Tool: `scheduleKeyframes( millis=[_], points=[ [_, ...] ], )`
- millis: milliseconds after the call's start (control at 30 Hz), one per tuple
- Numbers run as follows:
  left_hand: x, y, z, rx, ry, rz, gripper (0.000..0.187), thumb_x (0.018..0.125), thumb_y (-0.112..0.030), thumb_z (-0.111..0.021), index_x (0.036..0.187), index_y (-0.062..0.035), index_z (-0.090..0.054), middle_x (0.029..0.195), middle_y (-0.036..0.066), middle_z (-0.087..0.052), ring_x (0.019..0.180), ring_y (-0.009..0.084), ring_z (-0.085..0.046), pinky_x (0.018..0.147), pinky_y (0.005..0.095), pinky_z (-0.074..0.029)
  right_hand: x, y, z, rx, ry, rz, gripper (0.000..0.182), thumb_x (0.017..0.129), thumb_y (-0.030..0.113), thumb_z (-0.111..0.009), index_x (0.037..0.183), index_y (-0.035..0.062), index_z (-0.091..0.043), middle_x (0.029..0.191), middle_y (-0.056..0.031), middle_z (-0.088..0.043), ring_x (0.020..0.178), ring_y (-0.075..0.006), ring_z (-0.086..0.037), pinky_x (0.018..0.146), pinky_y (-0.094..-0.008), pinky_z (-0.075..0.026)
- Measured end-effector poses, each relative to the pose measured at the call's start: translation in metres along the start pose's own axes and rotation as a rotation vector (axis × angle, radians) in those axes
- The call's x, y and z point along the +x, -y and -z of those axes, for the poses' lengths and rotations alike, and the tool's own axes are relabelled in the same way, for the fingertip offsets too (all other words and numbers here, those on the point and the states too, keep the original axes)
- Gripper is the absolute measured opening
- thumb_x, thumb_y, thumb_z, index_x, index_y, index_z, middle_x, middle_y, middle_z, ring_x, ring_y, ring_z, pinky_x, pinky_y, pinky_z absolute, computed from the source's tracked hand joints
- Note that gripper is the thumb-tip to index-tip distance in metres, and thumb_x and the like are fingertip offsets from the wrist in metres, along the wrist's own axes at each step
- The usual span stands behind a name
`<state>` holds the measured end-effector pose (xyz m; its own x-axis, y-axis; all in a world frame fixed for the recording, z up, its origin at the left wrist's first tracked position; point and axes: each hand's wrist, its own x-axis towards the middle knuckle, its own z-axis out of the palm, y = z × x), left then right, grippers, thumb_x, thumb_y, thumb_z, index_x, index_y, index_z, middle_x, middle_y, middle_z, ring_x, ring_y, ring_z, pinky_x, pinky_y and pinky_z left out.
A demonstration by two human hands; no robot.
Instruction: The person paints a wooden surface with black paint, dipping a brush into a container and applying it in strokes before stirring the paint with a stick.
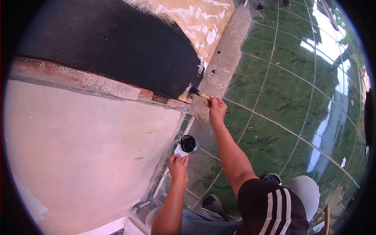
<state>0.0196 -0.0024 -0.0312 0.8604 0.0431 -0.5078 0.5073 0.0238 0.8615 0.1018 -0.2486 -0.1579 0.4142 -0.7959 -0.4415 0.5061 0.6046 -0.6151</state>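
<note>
My right hand [216, 109] is closed round the handle of a paintbrush [200, 93]. The brush's dark bristles are at the lower right corner of a wooden board [209, 29], beside a small bare patch. Black paint [117, 47] covers much of the board, while its upper right part is tan with white smears. My left hand [178, 169] pinches the pale edge of a cup [196, 147] with black paint inside. The cup is below the board's corner, near the pinkish wall.
A pinkish wall [94, 145] fills the lower left, with a brick ledge [90, 81] along its top. White pipe [159, 185] runs beside it. Green floor tiles [288, 98] and a rough concrete strip [229, 51] lie right of the board. My feet are below.
</note>
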Motion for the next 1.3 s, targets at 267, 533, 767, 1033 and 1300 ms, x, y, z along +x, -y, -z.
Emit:
scheduleKeyframes(
  millis=[267, 533, 767, 1033, 1300],
  points=[
    [-0.001, -0.001, 0.001, -0.005, 0.045, 0.008, 0.014, 0.104, -0.008, -0.052, 0.112, 0.0023, -0.05, 0.111, 0.014, -0.06, 0.1, 0.0254, -0.066, 0.096, 0.0383, -0.058, -0.005, 0.005, -0.001, -0.125, 0.029, 0.009, 0.024, 0.098, 0.013, -0.065, 0.098, -0.0107, -0.068, 0.082, -0.0138, -0.071, 0.068, -0.0175, -0.071, 0.066, -0.0276, -0.06],
    [-0.006, -0.005, -0.007, 0.005, 0.035, -0.009, 0.012, 0.106, -0.011, -0.051, 0.105, 0.001, -0.05, 0.107, 0.014, -0.059, 0.099, 0.0229, -0.065, 0.099, 0.0382, -0.056, -0.013, -0.008, 0.0, -0.201, 0.074, 0.023, 0.026, 0.098, 0.014, -0.065, 0.094, -0.0109, -0.068, 0.08, -0.0132, -0.071, 0.068, -0.0179, -0.071, 0.067, -0.0283, -0.06],
    [-0.004, 0.0, -0.003, -0.015, 0.058, -0.022, 0.012, 0.106, -0.012, -0.05, 0.103, 0.0, -0.05, 0.106, 0.014, -0.06, 0.098, 0.0229, -0.065, 0.098, 0.0376, -0.056, -0.025, -0.018, -0.006, -0.219, 0.108, -0.004, 0.024, 0.098, 0.012, -0.065, 0.1, -0.0115, -0.068, 0.083, -0.0134, -0.071, 0.07, -0.0173, -0.071, 0.067, -0.0289, -0.06],
    [0.001, 0.002, 0.002, -0.009, 0.047, -0.003, 0.012, 0.105, -0.012, -0.052, 0.106, -0.0003, -0.051, 0.11, 0.014, -0.06, 0.101, 0.0245, -0.066, 0.098, 0.0391, -0.056, -0.027, -0.017, -0.004, -0.174, 0.073, -0.015, 0.024, 0.096, 0.012, -0.065, 0.097, -0.012, -0.068, 0.079, -0.0128, -0.071, 0.065, -0.0191, -0.072, 0.065, -0.0297, -0.06],
    [0.007, -0.007, -0.028, -0.019, 0.041, 0.04, 0.011, 0.105, -0.012, -0.052, 0.104, -0.0016, -0.05, 0.104, 0.012, -0.06, 0.095, 0.0224, -0.065, 0.093, 0.0374, -0.057, -0.019, 0.087, -0.007, -0.076, 0.028, 0.165, 0.02, 0.095, 0.008, -0.067, 0.097, -0.011, -0.067, 0.083, -0.0133, -0.071, 0.068, -0.0195, -0.071, 0.063, -0.0289, -0.058]
  ],
)
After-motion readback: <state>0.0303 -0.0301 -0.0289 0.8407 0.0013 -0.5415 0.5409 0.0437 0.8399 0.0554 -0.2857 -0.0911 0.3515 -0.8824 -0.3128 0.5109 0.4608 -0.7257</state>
